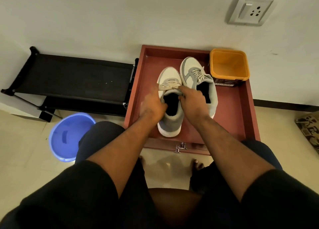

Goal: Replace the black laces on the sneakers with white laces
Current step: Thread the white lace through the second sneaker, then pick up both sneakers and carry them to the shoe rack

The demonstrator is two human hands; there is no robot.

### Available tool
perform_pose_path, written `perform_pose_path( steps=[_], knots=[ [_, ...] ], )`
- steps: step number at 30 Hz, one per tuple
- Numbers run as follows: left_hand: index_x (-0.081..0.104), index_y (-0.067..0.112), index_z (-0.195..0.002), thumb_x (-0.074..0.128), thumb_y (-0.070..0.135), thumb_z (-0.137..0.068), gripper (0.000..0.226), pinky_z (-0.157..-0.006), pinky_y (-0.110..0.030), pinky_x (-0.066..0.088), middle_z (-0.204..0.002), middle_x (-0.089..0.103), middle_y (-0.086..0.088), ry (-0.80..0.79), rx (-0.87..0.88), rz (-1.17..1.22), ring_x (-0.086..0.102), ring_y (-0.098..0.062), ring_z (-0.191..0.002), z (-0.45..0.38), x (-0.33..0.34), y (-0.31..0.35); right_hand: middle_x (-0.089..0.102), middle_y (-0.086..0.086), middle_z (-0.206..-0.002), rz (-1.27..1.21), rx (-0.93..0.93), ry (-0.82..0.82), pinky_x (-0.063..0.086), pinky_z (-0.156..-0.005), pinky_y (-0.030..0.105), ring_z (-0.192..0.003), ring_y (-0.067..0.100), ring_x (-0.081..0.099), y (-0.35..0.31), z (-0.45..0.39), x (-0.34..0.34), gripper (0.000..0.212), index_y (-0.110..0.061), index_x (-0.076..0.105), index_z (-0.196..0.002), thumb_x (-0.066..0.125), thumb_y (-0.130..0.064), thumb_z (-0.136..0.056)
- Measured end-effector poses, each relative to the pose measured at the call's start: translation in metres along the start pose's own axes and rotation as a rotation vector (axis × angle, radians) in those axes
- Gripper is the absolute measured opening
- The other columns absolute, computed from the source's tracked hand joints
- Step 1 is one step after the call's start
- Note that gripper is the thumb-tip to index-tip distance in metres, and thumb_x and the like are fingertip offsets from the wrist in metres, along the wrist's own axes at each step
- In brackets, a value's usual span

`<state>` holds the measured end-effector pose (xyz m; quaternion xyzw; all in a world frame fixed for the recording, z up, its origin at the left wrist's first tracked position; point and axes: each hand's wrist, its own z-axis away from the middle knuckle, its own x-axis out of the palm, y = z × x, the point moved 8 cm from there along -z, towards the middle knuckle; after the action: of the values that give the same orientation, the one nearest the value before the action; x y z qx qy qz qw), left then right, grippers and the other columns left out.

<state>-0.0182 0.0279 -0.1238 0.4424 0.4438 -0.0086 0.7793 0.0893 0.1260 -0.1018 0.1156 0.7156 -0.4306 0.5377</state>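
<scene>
At the top of the near sneaker [170, 106], both hands are working at the white lace [168, 87]: the right hand [193, 102] is reaching in with its fingers curled toward the lace near the tongue, seemingly pinching it, while the left hand [152, 106] is blurred, so whether its grip is pinching the lace or just pressing the shoe's side cannot be told. That sneaker, grey and white, is lying toe away from the person inside a reddish-brown drawer [241, 111] that is sitting on the floor. Just beside it, to the right and touching at the toe, the second sneaker [198, 78] is resting with white laces already threaded. An orange tub [229, 64] is standing in the drawer's far right corner. Left of the drawer, a black shoe rack [74, 77] is standing against the wall, and a blue bucket [69, 137] is sitting on the floor near the person's left knee. A wall socket [250, 9] is showing high on the right.
</scene>
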Motion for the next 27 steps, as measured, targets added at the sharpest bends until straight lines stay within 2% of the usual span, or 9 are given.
perform_pose_path(
  steps=[4,9,12,14,15,18,21,25,27],
  knots=[
    [0.046,0.022,-0.128,0.056,0.023,-0.093,0.037,-0.074,-0.034,0.049,-0.111,0.064,-0.005,0.039,0.031,-0.002,0.06,-0.024,-0.093,-0.042,-0.006,0.011,0.069,0.014,-0.103,0.017,0.02,-0.008,0.047,-0.077,0.036,-0.095,0.034,0.062,-0.002,-0.052,0.006,0.024,-0.009,0.062,-0.106,0.045,-0.005,-0.09],
    [0.044,0.024,-0.132,0.063,0.024,-0.089,0.048,-0.09,-0.041,0.053,-0.122,0.061,-0.003,0.089,0.082,0.075,0.059,-0.024,-0.109,-0.061,-0.013,0.012,0.069,0.013,-0.107,-0.009,0.007,-0.005,0.048,-0.086,0.037,-0.103,0.031,0.06,0.006,-0.064,-0.022,0.023,-0.007,0.067,-0.109,0.055,-0.019,-0.093],
    [0.052,0.016,-0.128,0.061,0.034,-0.092,0.041,-0.096,-0.036,0.043,-0.125,0.055,-0.006,0.227,0.372,-0.249,0.051,-0.024,-0.114,-0.03,-0.015,0.031,0.07,0.007,-0.088,0.088,-0.019,0.016,0.05,-0.071,0.037,-0.084,0.025,0.062,0.033,-0.029,-0.047,0.025,-0.01,0.071,-0.088,0.057,-0.031,-0.091],
    [0.061,0.013,-0.119,0.061,0.044,-0.089,0.043,-0.093,-0.036,0.04,-0.116,0.056,-0.007,0.148,0.585,-0.416,0.052,-0.025,-0.108,-0.007,0.0,0.037,0.07,0.005,-0.088,0.142,-0.021,-0.109,0.051,-0.072,0.039,-0.082,0.023,0.062,0.051,0.001,-0.046,0.029,-0.011,0.072,-0.089,0.059,-0.037,-0.089],
    [0.061,0.013,-0.119,0.059,0.052,-0.088,0.05,-0.093,-0.036,0.039,-0.114,0.056,-0.006,0.073,0.628,-0.475,0.051,-0.025,-0.107,0.0,0.008,0.035,0.07,0.005,-0.095,0.188,-0.029,-0.198,0.051,-0.08,0.04,-0.09,0.023,0.062,0.057,0.017,-0.042,0.031,-0.012,0.072,-0.097,0.062,-0.039,-0.087],
    [0.055,0.015,-0.127,0.059,0.057,-0.086,0.059,-0.102,-0.036,0.034,-0.12,0.053,-0.004,-0.086,0.602,-0.594,0.048,-0.023,-0.115,-0.002,0.021,0.027,0.062,0.006,-0.121,0.379,-0.101,-0.354,0.039,-0.103,0.042,-0.116,0.026,0.054,0.065,0.038,-0.029,0.047,-0.015,0.058,-0.13,0.066,-0.026,-0.085],
    [0.058,0.013,-0.118,0.063,0.039,-0.088,0.04,-0.099,-0.034,0.035,-0.118,0.056,-0.006,-0.148,0.586,-0.707,0.05,-0.024,-0.112,-0.013,0.023,0.038,0.065,0.015,-0.113,0.301,-0.07,-0.331,0.049,-0.087,0.043,-0.106,0.035,0.058,0.05,0.025,-0.019,0.039,-0.011,0.06,-0.122,0.054,-0.004,-0.085],
    [0.058,0.01,-0.098,0.07,0.03,-0.083,0.028,-0.081,-0.036,0.043,-0.108,0.062,-0.01,-0.309,0.496,-0.732,0.058,-0.029,-0.099,-0.026,0.027,0.041,0.065,0.019,-0.1,0.208,-0.061,-0.357,0.041,-0.066,0.037,-0.095,0.04,0.056,0.012,0.009,0.001,0.013,-0.005,0.057,-0.093,0.045,-0.009,-0.089],
    [0.053,0.014,-0.091,0.072,0.032,-0.081,0.028,-0.085,-0.035,0.041,-0.105,0.064,-0.008,-0.355,0.47,-0.772,0.06,-0.029,-0.097,-0.032,0.03,0.038,0.064,0.02,-0.101,0.196,-0.032,-0.378,0.039,-0.068,0.036,-0.097,0.04,0.055,0.01,0.005,0.005,0.012,-0.007,0.055,-0.094,0.044,-0.009,-0.089]
  ],
)
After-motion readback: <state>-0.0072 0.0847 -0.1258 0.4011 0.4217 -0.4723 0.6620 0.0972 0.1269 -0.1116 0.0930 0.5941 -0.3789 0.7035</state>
